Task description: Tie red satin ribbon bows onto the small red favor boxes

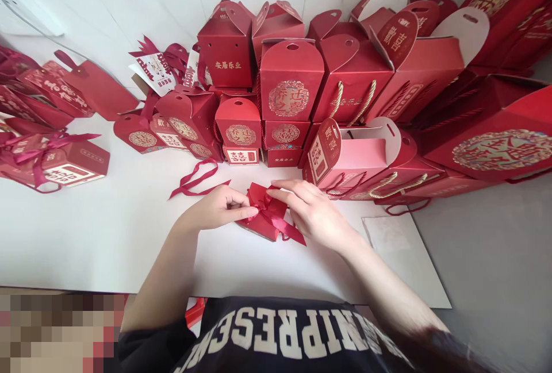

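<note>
- I am holding my left hand nearly closed, with thumb and forefinger pinching at the left side of a satin ribbon, close to its knot.
- My right hand is curving over the far right side of a small red box, fingers bent and reaching toward the ribbon; I cannot tell whether they are gripping it.
- The box is sitting on the white tabletop, between my two hands and in front of the stacked boxes.
- It is showing smooth, bright red faces with straight folded edges, and it is standing at an angle to me.
- The ribbon is crossing its top in a deeper crimson with a soft sheen, bunching into a knot near the middle.
- One wide tail is trailing down to the right, ending in a slanting cut.
- A thin dark red cord is peeking out beside the box, under that tail.
- Just beyond my left hand, a loose ribbon length is curling on the tabletop; I cannot tell whether it is joining the knot.
</note>
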Action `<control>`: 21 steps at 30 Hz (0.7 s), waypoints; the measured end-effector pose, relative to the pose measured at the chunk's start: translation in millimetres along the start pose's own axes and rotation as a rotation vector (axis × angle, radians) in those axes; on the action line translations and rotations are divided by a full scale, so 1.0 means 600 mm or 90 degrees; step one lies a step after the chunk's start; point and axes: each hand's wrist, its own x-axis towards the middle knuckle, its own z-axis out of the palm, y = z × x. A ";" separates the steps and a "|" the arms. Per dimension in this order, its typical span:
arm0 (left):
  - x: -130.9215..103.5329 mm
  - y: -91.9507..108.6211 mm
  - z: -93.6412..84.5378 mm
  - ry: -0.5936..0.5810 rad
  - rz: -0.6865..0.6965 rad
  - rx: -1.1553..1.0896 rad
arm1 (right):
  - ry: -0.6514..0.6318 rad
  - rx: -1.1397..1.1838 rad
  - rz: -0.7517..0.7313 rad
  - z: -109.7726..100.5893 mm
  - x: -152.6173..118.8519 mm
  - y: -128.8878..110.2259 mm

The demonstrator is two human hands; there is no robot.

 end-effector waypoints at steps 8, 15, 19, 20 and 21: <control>0.008 0.006 0.022 0.131 -0.052 0.088 | 0.073 -0.100 -0.096 0.010 0.024 0.016; 0.009 0.007 0.025 0.152 -0.089 0.089 | 0.020 -0.128 -0.163 -0.034 -0.047 -0.007; 0.011 0.005 0.032 0.168 -0.079 0.106 | 0.042 -0.103 -0.146 -0.023 -0.087 0.002; 0.012 0.004 0.034 0.169 -0.075 0.105 | 0.041 -0.093 -0.135 -0.015 -0.094 0.006; 0.013 0.004 0.036 0.168 -0.071 0.100 | 0.032 -0.082 -0.123 -0.007 -0.100 0.010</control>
